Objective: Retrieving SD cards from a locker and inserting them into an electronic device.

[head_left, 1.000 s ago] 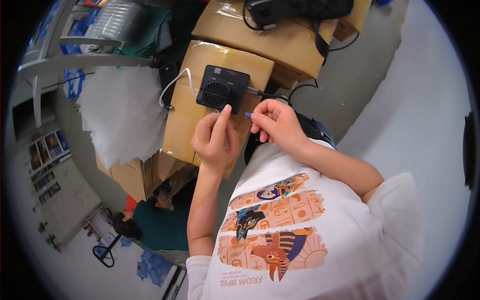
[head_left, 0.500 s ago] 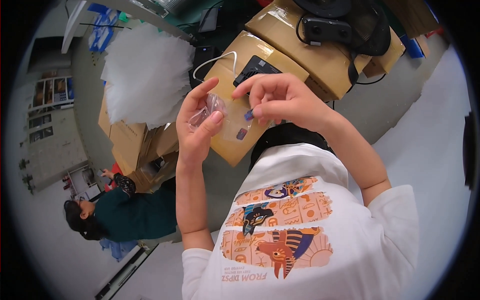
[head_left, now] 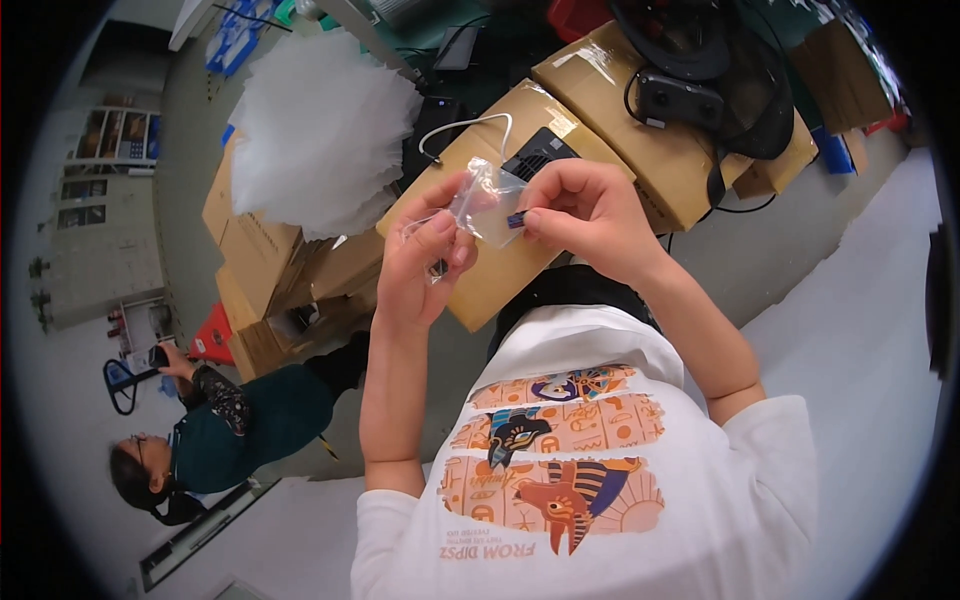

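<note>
Between the thumb and fingers of my left hand is a clear plastic zip bag, its upper part spread toward the right. A small dark chip-like piece shows through the plastic by my left palm. My right hand pinches a small blue memory card at the right edge of the bag. Whether the card touches the plastic, I cannot tell. Below and behind my hands lies a cardboard box, with a black vented device on it, partly hidden by my right hand.
A white cable curves over the box. At the left rises a stack of white foam sheets above cardboard. A black cap and a black camera-like device rest on another box. A co-worker stands at lower left.
The zip bag, lower and flatter before, is now raised between my hands. My right hand brings the card to the bag's edge. The head view has shifted, and the co-worker's arm has moved.
</note>
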`<move>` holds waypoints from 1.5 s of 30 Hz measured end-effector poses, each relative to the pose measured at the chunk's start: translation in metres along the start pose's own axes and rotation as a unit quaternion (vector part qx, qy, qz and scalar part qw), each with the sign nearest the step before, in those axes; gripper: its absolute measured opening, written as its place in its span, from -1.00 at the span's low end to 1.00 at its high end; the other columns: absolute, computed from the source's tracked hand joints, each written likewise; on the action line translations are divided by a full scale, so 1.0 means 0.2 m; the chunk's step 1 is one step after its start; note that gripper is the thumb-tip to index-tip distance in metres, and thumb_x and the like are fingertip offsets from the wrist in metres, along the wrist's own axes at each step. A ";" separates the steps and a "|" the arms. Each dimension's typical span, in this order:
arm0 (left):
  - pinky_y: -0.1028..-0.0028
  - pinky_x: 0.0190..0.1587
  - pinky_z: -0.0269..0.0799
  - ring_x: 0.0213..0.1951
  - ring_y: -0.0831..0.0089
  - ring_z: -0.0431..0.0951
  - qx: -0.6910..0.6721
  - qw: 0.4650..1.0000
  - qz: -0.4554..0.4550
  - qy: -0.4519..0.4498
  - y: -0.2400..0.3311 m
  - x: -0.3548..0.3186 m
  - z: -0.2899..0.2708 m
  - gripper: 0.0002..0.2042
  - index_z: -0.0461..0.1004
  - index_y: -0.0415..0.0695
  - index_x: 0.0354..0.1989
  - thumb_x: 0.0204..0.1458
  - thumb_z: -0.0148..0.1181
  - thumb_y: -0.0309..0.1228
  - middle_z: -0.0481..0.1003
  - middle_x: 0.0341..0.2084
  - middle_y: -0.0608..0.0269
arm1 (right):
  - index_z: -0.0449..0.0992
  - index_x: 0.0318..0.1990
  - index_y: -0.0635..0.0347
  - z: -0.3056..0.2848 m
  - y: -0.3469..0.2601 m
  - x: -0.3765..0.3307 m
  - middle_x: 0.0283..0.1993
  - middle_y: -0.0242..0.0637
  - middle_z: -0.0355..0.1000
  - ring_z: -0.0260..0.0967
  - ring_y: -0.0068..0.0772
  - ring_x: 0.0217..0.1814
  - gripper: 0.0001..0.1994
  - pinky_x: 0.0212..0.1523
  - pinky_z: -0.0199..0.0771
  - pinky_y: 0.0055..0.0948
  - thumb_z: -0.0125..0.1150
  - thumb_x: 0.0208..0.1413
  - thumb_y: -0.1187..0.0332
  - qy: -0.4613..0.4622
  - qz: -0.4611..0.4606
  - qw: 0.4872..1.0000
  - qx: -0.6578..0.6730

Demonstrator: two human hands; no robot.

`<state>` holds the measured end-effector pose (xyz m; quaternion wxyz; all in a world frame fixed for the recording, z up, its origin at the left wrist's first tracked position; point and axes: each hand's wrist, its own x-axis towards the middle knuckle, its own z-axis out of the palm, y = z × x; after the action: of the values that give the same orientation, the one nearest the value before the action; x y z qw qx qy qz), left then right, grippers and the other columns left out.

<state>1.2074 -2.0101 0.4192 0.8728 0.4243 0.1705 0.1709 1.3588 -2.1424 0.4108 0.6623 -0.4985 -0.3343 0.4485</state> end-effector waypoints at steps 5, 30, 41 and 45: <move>0.71 -0.57 0.24 -0.57 0.67 0.34 0.025 0.996 -0.086 -0.006 0.06 0.00 -0.01 -0.67 0.37 -0.30 -0.05 0.03 0.04 -0.40 0.49 -0.25 0.05 | 0.36 -0.48 0.30 -0.05 0.01 0.00 -0.44 -0.41 0.33 0.27 -0.70 -0.43 -0.93 -0.41 0.32 -0.71 0.14 -0.10 0.55 -0.032 0.020 0.998 -0.051; 0.55 -0.56 0.48 -0.58 0.47 0.51 -0.103 0.974 -0.189 -0.076 0.03 0.00 0.00 -0.86 0.47 -0.32 -0.34 -0.06 0.16 -0.51 0.50 -0.53 0.09 | 0.35 -0.53 0.32 -0.03 0.05 0.02 -0.46 -0.35 0.34 0.30 -0.63 -0.43 -0.88 -0.39 0.34 -0.66 0.18 -0.11 0.53 -0.158 0.065 0.983 0.062; 0.57 -0.48 0.53 -0.55 0.50 0.54 0.026 0.964 -0.243 -0.106 0.07 0.01 0.01 -0.84 0.50 -0.31 -0.38 -0.12 0.23 -0.48 0.52 -0.53 0.11 | 0.35 -0.59 0.32 -0.05 -0.01 0.04 -0.42 -0.29 0.38 0.30 -0.61 -0.43 -0.93 -0.39 0.36 -0.65 0.11 -0.21 0.54 -0.224 0.037 0.972 -0.057; 0.62 -0.50 0.49 -0.57 0.55 0.52 0.055 0.970 -0.228 -0.067 0.11 0.00 0.02 -0.82 0.49 -0.29 -0.38 -0.11 0.25 -0.44 0.51 -0.54 0.15 | 0.36 -0.60 0.27 -0.09 -0.09 0.03 -0.29 -0.20 0.40 0.31 -0.58 -0.44 -0.95 -0.42 0.37 -0.62 0.10 -0.26 0.56 -0.138 -0.105 0.974 -0.143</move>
<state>1.2060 -1.9997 0.4379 0.8732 0.4323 0.2134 -0.0711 1.3818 -2.1447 0.4239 0.5747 -0.4834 -0.5339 0.3886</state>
